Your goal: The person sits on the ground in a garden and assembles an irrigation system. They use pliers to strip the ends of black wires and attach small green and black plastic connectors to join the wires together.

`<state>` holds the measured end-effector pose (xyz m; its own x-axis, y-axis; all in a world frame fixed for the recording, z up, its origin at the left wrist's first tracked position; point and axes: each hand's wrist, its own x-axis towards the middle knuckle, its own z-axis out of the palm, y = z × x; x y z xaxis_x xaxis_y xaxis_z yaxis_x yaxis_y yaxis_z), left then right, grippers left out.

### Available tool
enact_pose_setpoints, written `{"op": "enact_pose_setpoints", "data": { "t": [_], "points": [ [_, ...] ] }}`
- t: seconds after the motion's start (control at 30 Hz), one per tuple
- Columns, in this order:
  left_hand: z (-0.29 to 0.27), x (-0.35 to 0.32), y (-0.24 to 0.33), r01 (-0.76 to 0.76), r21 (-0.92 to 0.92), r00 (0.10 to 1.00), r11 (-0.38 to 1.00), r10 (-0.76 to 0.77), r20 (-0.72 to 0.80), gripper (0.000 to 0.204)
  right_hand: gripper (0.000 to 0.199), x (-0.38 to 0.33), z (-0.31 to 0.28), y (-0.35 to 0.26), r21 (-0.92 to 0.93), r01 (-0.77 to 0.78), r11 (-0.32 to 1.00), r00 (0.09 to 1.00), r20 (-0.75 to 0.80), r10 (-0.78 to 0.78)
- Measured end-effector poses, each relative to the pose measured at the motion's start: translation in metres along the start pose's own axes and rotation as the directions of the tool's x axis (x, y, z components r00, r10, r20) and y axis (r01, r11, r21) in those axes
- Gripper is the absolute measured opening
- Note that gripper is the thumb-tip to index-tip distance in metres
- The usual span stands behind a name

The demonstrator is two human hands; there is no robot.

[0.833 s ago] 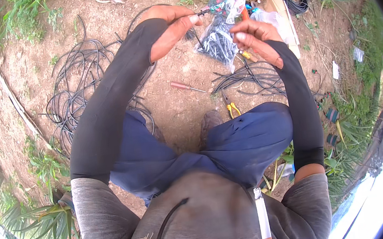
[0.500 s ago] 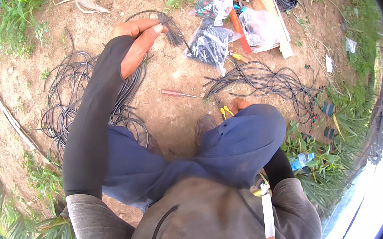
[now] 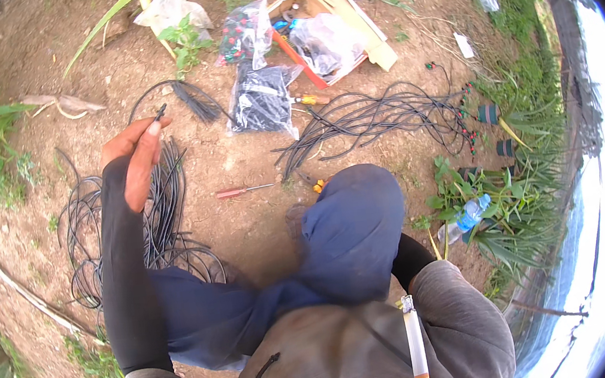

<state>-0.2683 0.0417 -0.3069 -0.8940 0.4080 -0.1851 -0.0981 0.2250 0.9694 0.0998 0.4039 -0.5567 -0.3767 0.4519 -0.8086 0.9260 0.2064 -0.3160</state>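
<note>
My left hand [image 3: 139, 160], far out at the left, pinches a small black fitting [image 3: 160, 113] between thumb and fingertips. Just right of it lies a bundle of short black strips [image 3: 197, 102] with a curved black tube [image 3: 154, 86] beside it. Below the hand spreads a tangle of black tubing [image 3: 162, 214]. My right hand is hidden behind my right knee; only the yellow handle of the pliers [image 3: 319, 185] peeks out next to that knee. A clear bag of black pieces [image 3: 262, 105] sits right of the strips.
Behind that bag are a bag of red and green pieces [image 3: 246, 33] and an open cardboard box [image 3: 380, 57]. A red-handled screwdriver [image 3: 231, 192] lies on the soil. More black tubes [image 3: 377, 118] stretch right, toward a plastic bottle [image 3: 465, 219]. A cigarette [image 3: 415, 341] juts up from below.
My left hand has drawn back from the black strips toward the left, now with the small black fitting visible in its fingertips. My right hand has gone out of sight behind the knee. The view has shifted.
</note>
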Motion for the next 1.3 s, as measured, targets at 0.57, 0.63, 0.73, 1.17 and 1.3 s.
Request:
{"op": "enact_pose_setpoints", "data": {
  "t": [0.57,0.63,0.73,1.17,1.3],
  "points": [
    [0.013,-0.011,0.032,0.014,-0.299,0.989,0.954,0.031,0.147,0.029,0.050,-0.135,-0.141,-0.259,0.597,0.748,0.290,0.436,-0.113,-0.893],
    [0.012,-0.016,0.037,-0.032,-0.306,0.991,0.952,0.071,0.116,0.028,0.058,-0.166,-0.140,-0.307,0.474,0.810,0.345,0.394,-0.005,-0.919],
    [0.008,-0.023,0.045,-0.058,-0.346,0.993,0.937,0.090,0.077,0.027,0.041,-0.199,-0.105,-0.356,0.277,0.881,0.383,0.356,0.146,-0.923],
    [0.010,-0.026,0.050,-0.058,-0.398,0.991,0.915,0.102,0.091,0.030,0.035,-0.221,-0.058,-0.377,-0.166,0.950,0.264,0.292,0.174,-0.941],
    [0.011,-0.022,0.041,-0.104,-0.376,0.978,0.921,0.163,0.127,0.029,0.035,-0.223,-0.055,-0.380,-0.193,0.955,0.225,0.264,0.205,-0.943]
  ]
}}
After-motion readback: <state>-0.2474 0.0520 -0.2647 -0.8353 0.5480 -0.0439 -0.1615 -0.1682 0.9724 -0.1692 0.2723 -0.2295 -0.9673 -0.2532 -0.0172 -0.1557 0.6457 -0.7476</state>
